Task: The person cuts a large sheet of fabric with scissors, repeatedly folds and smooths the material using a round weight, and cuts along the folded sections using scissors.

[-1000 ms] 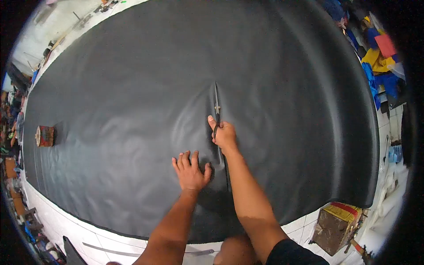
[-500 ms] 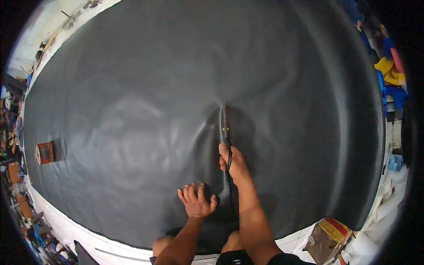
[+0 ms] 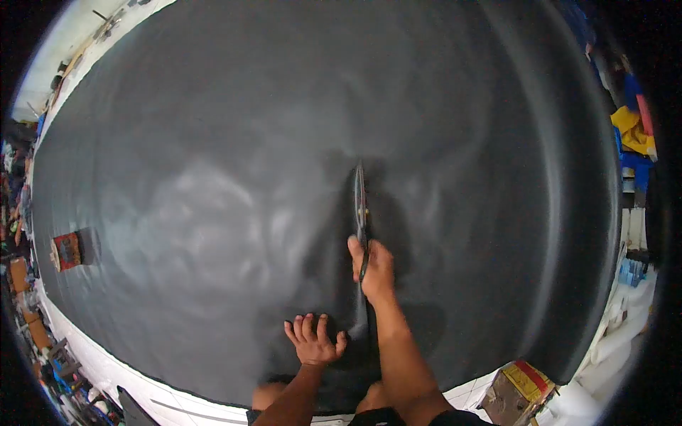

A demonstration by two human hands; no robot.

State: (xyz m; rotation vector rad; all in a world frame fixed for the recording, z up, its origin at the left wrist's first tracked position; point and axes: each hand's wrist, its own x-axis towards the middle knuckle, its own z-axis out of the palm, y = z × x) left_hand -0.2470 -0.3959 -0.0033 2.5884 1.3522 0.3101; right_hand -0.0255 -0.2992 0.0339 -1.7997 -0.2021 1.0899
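A large sheet of smooth black material (image 3: 234, 128), perhaps leatherette, spreads over most of the floor. My right hand (image 3: 374, 266) is closed round the handles of a pair of scissors (image 3: 360, 192), whose blades point away from me at the sheet. Behind the blades a cut runs back toward my knees, with its edge slightly lifted. Left of the cut, my left hand (image 3: 315, 342) lies flat on the sheet, fingers spread and holding nothing.
A small red and brown box-like item (image 3: 69, 252) sits on the sheet at the left. A worn cardboard box (image 3: 515, 394) stands at the lower right edge. Mixed goods line the left side. Yellow cloth (image 3: 632, 131) and white rolls lie along the right.
The scissors' blades look a little more closed together, and the sheet around their tips lies differently. My left hand stays spread on the sheet. The whole view has shifted slightly.
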